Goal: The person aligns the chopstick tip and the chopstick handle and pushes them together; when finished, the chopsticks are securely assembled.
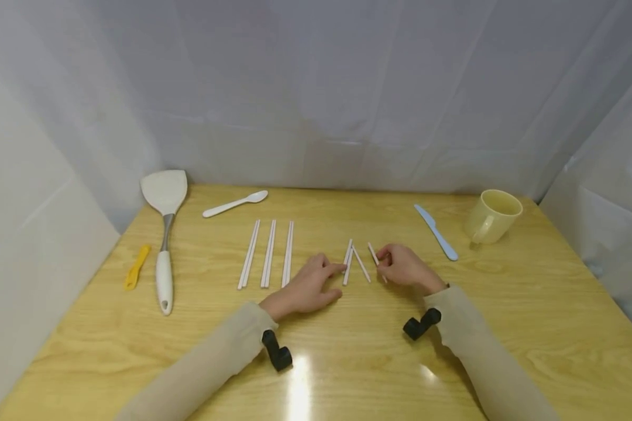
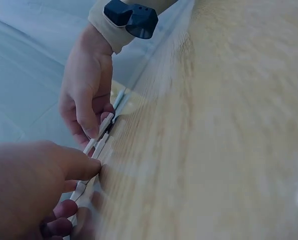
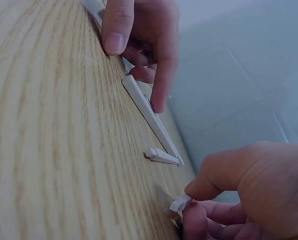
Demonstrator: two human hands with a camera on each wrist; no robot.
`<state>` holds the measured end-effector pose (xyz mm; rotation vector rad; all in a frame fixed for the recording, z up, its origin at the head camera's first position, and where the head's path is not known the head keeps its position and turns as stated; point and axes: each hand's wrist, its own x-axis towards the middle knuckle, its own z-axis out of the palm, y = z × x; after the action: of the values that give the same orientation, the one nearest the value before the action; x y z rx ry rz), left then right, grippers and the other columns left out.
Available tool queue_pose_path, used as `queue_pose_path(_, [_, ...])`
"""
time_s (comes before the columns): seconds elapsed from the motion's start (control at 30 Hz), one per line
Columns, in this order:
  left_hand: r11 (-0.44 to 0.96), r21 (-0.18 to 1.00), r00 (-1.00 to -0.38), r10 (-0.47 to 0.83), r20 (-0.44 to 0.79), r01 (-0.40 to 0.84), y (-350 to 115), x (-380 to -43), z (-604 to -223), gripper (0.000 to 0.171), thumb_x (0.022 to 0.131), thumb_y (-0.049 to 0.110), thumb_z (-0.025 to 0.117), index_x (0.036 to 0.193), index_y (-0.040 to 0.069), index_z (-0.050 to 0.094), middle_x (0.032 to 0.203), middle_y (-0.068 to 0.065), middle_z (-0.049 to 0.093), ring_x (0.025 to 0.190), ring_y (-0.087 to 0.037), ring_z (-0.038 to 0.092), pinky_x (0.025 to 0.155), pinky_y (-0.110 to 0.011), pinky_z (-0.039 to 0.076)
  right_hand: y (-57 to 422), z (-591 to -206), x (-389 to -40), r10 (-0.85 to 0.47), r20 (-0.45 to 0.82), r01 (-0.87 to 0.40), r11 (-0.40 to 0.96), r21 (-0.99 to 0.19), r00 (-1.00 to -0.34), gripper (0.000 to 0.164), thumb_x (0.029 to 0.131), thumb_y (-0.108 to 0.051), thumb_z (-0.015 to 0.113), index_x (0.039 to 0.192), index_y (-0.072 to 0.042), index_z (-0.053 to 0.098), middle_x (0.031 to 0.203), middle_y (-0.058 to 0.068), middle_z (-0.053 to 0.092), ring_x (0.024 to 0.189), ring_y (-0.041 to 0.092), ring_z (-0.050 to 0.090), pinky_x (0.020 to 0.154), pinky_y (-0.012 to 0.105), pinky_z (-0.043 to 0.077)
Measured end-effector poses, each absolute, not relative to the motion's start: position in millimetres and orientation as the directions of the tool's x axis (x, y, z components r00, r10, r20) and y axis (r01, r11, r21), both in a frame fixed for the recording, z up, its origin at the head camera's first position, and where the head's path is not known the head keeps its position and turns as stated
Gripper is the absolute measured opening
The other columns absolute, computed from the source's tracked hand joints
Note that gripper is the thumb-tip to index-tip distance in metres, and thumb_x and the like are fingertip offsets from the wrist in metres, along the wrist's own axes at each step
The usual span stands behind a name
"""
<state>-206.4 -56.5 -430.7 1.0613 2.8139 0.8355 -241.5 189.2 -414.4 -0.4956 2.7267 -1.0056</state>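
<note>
My right hand (image 1: 402, 266) pinches a short white stick (image 1: 373, 252) between thumb and fingers, the stick slanting over the tabletop. In the right wrist view, one end of this stick (image 3: 180, 203) pokes out from under the thumb. To its left, another short white stick (image 1: 362, 267) leans at an angle, its far end against a pair of short white sticks (image 1: 346, 278). My left hand (image 1: 311, 286) reaches in with its index finger stretched out to touch that pair, the thumb spread apart below. Both hands face each other across the sticks in the left wrist view.
Three pairs of longer white sticks (image 1: 268, 257) lie left of my left hand. Farther left are a white spoon (image 1: 232, 206), a white-handled spatula (image 1: 164, 275) and a small yellow utensil (image 1: 136, 270). A blue knife (image 1: 436, 232) and a yellow mug (image 1: 487, 225) are at the right.
</note>
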Motion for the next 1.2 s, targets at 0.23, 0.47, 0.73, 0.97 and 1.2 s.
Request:
queue_pose_path(0.23, [0.603, 0.548, -0.79, 0.579, 0.199, 0.58, -62.5, -197.8, -431.6, 0.028, 0.088, 0.022, 0.069, 0.11, 0.006, 0.063, 0.097, -0.004, 0.053, 0.091, -0.016, 0.049, 0.082, -0.032, 0.044, 191.0, -413.2, -239.7, -0.406, -0.063, -0.276, 0.718, -0.639, -0.912, 0.023, 0.08, -0.001, 0.055, 0.101, 0.008, 0.056, 0.076, 0.008, 0.057, 0.062, 0.013, 0.05, 0.056, 0.025, 0.041])
queue_pose_path(0.47, [0.615, 0.609, -0.859, 0.44, 0.262, 0.501, -57.1, -197.5, -435.4, 0.017, 0.088, 0.021, 0.068, 0.096, 0.008, 0.06, 0.077, 0.004, 0.058, 0.065, -0.007, 0.051, 0.062, -0.023, 0.044, 196.4, -411.6, -242.4, -0.422, -0.064, -0.285, 0.708, -0.646, -0.904, 0.014, 0.085, -0.004, 0.056, 0.096, 0.004, 0.055, 0.076, 0.006, 0.054, 0.066, 0.013, 0.048, 0.059, 0.023, 0.04])
queue_pose_path(0.73, [0.717, 0.556, -0.907, 0.314, 0.282, 0.421, -45.9, -195.7, -438.8, 0.015, 0.083, 0.023, 0.071, 0.079, 0.01, 0.063, 0.064, 0.005, 0.056, 0.055, -0.006, 0.045, 0.052, -0.022, 0.038, 196.1, -411.8, -243.1, -0.405, -0.094, -0.248, 0.711, -0.658, -0.91, 0.01, 0.085, -0.005, 0.054, 0.093, 0.001, 0.054, 0.077, 0.005, 0.051, 0.068, 0.014, 0.047, 0.061, 0.026, 0.039])
queue_pose_path(0.97, [0.655, 0.647, -0.92, 0.237, 0.313, 0.389, -47.2, -193.7, -439.6, 0.007, 0.081, 0.007, 0.065, 0.076, 0.007, 0.061, 0.063, 0.002, 0.052, 0.053, -0.008, 0.042, 0.047, -0.021, 0.034, 193.3, -409.7, -241.0, -0.348, -0.058, -0.222, 0.709, -0.669, -0.936, 0.011, 0.085, -0.007, 0.054, 0.09, 0.002, 0.053, 0.078, 0.006, 0.05, 0.067, 0.015, 0.046, 0.06, 0.026, 0.039])
queue_pose_path(1.2, [0.46, 0.797, -0.92, 0.19, 0.342, 0.391, -43.3, -193.5, -443.5, 0.004, 0.088, 0.002, 0.06, 0.088, -0.001, 0.059, 0.072, -0.008, 0.059, 0.061, -0.009, 0.049, 0.052, -0.018, 0.041, 192.3, -408.3, -240.2, -0.231, 0.066, -0.207, 0.664, -0.719, -0.971, 0.018, 0.088, -0.005, 0.051, 0.102, 0.006, 0.05, 0.083, 0.008, 0.048, 0.07, 0.016, 0.045, 0.062, 0.026, 0.038])
